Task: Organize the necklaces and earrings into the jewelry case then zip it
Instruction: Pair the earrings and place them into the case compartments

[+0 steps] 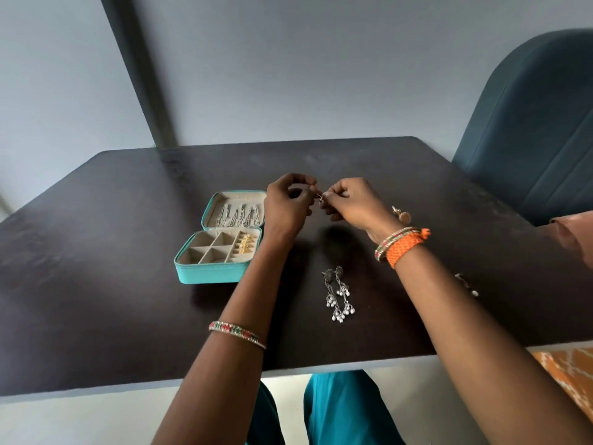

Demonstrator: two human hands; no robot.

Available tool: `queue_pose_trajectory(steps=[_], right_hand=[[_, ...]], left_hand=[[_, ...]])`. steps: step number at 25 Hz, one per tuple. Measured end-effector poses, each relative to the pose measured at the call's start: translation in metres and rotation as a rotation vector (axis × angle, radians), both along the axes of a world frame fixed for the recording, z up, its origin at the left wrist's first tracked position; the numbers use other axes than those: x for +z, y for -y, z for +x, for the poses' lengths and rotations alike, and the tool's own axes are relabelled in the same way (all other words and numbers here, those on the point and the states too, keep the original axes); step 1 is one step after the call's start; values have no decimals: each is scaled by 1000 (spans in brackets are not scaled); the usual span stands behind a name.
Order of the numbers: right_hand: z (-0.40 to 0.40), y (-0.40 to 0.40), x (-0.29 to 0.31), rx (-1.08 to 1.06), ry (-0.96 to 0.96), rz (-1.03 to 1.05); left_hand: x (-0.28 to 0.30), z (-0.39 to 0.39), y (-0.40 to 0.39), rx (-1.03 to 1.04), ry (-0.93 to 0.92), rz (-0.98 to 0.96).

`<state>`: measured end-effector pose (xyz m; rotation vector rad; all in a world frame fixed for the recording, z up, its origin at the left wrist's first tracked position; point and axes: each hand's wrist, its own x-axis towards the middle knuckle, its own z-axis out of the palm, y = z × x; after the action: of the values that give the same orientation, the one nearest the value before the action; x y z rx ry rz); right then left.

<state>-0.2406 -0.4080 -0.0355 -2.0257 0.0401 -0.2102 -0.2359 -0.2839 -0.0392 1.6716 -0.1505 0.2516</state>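
My left hand (288, 203) and right hand (349, 202) met above the middle of the tabletop (128, 316), fingertips of both pinching one small earring (320, 197) between them. The open jewelry case (221, 239) lay just left of them; silver drop earrings (338, 295) lay toward the near edge.

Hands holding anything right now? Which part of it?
Left hand and right hand both pinch one small metal earring at fingertips, above the table. Too small to tell which part.
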Motion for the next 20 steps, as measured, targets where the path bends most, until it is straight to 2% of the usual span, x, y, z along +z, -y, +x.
queue_pose_trajectory(steps=[2,3,7,10,15,17,20], right_hand=[[-7,2,12,68,51,375],[-12,2,18,94,89,496],[-46,-3,30,203,66,749],[-71,-8,29,245,13,735],[-112,-23,28,141,72,585],[-129,-25,26,135,67,529],[-151,-30,18,164,33,620]], left_hand=[[13,-9,-3,-86,28,-206],[20,-15,-5,-132,37,-285],[32,-44,-18,-205,17,-383],[30,-71,-24,-185,40,-285],[31,-116,-36,-101,164,-9],[28,-136,-42,-100,138,-23],[21,-160,-51,-156,51,-88]])
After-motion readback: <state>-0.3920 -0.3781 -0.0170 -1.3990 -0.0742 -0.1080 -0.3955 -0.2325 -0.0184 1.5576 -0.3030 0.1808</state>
